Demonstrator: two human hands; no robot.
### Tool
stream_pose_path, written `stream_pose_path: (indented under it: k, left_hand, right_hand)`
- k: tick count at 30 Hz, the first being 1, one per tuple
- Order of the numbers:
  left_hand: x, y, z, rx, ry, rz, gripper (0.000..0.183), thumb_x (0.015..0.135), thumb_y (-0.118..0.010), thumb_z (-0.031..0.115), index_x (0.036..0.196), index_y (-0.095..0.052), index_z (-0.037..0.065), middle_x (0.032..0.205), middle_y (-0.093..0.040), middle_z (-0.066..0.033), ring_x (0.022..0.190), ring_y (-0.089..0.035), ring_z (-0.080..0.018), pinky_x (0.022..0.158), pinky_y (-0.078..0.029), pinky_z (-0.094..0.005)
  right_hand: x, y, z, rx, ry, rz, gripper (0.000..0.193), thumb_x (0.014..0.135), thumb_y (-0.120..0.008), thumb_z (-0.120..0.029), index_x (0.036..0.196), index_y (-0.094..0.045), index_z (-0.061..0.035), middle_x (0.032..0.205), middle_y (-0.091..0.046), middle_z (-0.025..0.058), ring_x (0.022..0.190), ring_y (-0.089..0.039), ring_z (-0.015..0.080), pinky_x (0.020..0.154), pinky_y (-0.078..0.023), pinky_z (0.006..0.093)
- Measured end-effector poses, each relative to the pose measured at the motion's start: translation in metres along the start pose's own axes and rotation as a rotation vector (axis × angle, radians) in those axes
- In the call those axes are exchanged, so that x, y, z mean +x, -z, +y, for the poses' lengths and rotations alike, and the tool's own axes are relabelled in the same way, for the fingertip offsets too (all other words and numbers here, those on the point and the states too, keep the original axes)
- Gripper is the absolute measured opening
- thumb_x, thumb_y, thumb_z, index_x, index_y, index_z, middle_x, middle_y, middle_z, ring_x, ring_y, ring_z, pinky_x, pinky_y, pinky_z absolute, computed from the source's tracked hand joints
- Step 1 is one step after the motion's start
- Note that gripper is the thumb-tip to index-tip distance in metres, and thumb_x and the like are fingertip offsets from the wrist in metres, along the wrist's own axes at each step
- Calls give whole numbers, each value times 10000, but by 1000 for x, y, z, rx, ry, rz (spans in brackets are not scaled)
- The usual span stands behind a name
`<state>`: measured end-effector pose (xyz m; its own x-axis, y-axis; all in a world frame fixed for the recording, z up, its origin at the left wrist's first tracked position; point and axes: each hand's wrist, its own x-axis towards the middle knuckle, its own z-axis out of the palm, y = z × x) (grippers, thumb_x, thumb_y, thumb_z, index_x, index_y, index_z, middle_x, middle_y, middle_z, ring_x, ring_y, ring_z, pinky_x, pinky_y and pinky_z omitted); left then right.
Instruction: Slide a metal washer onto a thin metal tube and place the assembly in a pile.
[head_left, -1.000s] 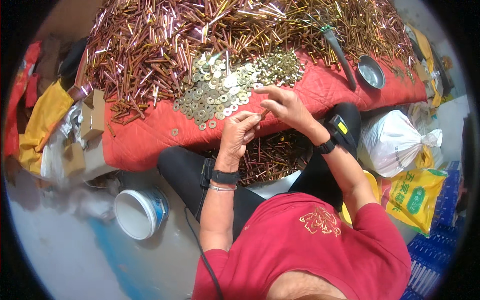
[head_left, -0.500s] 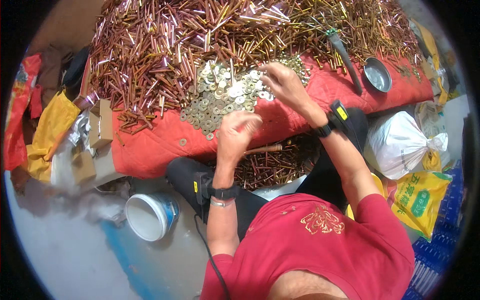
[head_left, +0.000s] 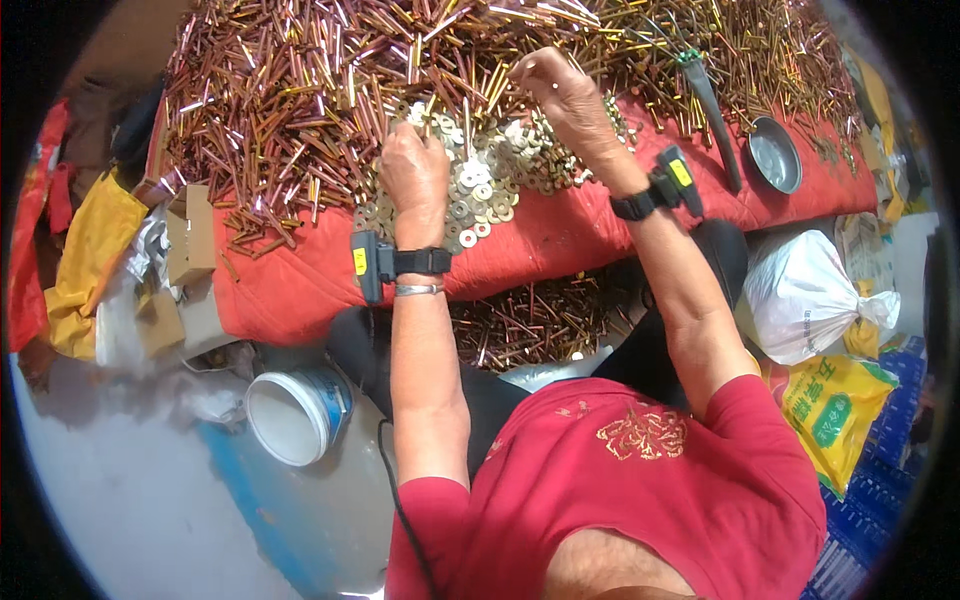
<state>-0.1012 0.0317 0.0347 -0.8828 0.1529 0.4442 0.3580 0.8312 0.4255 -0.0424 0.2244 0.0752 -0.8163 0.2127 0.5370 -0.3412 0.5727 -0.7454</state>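
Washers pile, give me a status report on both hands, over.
Left hand resting on the washers, fingers curled. Right hand raised at the pile's far edge beside the copper rods; grip unclear. Nothing blocking.

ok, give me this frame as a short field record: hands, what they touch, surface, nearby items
left hand: knuckles up, resting on pile of round brass-coloured washers
right hand: raised at far edge of the washers, fingers pinched; contents not visible
surface: red padded cloth
behind: heap of copper and brass-coloured metal rods
right side: small round metal pan
floor left: white plastic bucket
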Motion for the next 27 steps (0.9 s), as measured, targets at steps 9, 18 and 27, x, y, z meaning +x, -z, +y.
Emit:
stream_pose_path:
  k: [9,18,27]
  left_hand:
    - [-42,31,3,-956,421,-53,134,811,-654,103,891,-666,-4,717,-602,7,568,-486,-48,502,-389,-195]
    - [-90,33,5,-1368,640,64,303,903,-592,325,833,-585,30,634,-563,-15,395,-401,-50,333,-269,-173]
    - [-116,23,12,-1436,844,-62,284,980,-404,281,971,-555,40,617,-536,-20,374,-364,-47,320,-265,-180]
  right_hand:
    - [-102,36,-6,-458,5,-354,89,839,-583,-122,914,-589,-74,841,-596,111,773,-602,324,643,-490,402]
    - [-116,28,-11,-725,4,-356,92,799,-530,-111,743,-588,-69,727,-575,137,660,-607,343,572,-491,438]
    - [-108,25,-8,-629,64,-282,98,801,-525,-108,735,-584,-65,749,-577,141,681,-610,344,574,-493,436]
